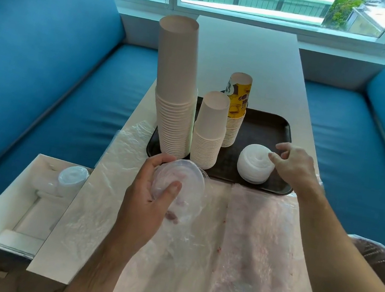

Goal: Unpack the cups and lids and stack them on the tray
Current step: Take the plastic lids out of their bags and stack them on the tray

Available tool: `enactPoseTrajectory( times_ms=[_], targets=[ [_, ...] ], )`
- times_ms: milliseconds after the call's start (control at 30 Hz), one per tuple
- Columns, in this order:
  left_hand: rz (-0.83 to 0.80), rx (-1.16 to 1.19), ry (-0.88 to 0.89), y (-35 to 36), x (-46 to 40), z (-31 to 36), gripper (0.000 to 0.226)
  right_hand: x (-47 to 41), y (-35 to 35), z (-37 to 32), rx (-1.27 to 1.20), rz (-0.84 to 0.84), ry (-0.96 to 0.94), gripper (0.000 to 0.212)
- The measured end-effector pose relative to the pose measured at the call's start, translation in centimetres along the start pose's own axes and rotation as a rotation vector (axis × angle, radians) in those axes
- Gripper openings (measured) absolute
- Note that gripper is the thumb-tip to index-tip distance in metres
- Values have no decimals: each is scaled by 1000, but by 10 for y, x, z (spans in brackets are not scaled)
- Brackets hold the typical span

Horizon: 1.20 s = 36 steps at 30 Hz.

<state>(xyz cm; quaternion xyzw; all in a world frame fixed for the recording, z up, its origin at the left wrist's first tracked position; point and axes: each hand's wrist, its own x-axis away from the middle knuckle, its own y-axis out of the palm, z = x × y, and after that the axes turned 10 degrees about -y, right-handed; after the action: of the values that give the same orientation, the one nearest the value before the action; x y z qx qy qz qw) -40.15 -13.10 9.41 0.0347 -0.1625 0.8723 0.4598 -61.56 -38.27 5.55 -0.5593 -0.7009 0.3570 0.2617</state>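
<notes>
A dark rectangular tray (pixel 267 123) sits on a pale table (pixel 254 53) between blue benches. On the tray stand three stacks of upturned paper cups: a tall white stack (pixel 174 96), a shorter white stack (pixel 209 130), and a yellow printed stack (pixel 237 107) behind. A low stack of white lids (pixel 253 165) rests at the tray's near right. The right hand (pixel 296 165) hovers beside it, fingers loosely apart, holding nothing. The left hand (pixel 150 190) grips clear lids in plastic wrap (pixel 180 182) just before the tray.
</notes>
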Motion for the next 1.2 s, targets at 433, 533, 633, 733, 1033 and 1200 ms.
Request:
enactPoseTrajectory(
  times_ms=[433, 533, 633, 733, 1033, 1200],
  targets=[
    [4, 4, 13, -2, 5, 1, 44, 9, 34, -5, 266, -223, -283, 47],
    [1, 7, 11, -2, 7, 2, 46, 14, 29, -16, 240, -181, -299, 48],
    [-9, -6, -2, 0, 7, 3, 49, 27, 16, -44, -27, -157, -361, 39],
    [-65, 13, -15, 3, 8, 7, 45, 52, -1, -80, -335, -381, -472, 28],
    [-148, 0, -51, 9, 10, 11, 25, 81, -11, -96, -692, -600, -517, 20],
    [-164, 40, -42, 8, 9, 5, 20, 68, -23, -78, -912, -366, -338, 24]
  ],
)
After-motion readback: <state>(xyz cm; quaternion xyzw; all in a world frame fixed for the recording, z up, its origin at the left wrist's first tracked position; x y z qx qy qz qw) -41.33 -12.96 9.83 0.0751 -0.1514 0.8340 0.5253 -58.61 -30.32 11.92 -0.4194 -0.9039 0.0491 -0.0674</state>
